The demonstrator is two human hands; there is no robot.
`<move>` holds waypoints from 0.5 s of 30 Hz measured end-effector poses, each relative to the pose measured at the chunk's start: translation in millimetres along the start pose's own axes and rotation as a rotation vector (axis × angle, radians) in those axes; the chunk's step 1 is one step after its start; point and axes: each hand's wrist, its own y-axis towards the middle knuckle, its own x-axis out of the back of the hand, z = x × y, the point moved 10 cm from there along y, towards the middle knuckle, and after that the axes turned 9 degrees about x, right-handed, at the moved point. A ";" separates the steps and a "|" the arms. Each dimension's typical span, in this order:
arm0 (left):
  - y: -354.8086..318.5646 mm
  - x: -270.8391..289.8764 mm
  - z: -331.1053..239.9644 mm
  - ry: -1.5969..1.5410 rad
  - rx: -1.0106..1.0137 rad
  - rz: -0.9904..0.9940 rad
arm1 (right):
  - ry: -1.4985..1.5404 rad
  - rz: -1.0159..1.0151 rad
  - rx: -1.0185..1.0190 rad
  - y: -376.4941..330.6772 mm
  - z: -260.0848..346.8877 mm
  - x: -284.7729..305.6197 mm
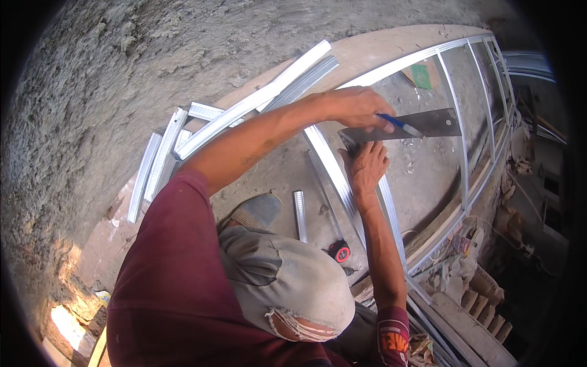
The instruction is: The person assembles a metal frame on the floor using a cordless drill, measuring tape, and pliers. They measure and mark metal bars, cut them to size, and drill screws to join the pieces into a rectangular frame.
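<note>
My left hand (pixel 365 109) is closed around a blue marker (pixel 396 122), whose pale end sticks out to the right over a flat dark metal blade with a hole at its far end. This blade looks like part of a try square (pixel 437 124). At its near end my right hand (pixel 369 166) is closed, fingers bent over the edge; what lies under the palm is partly hidden. Below that hand run silvery metal channels (pixel 336 168), one passing beneath my right forearm. A black and red tape measure (pixel 339 251) rests on the ground beside my bent knee.
A long metal frame (pixel 477 79) with crossbars stretches to the far right. Cut channel pieces (pixel 162 156) lie piled at left by the rough wall (pixel 79 92). One short piece (pixel 300 216) is near my foot. Wood and rubble (pixel 483 300) crowd the lower right.
</note>
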 end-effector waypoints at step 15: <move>-0.2 2.8 -3.7 0.051 0.019 0.039 | 0.067 0.079 -0.059 2.5 -3.1 -3.1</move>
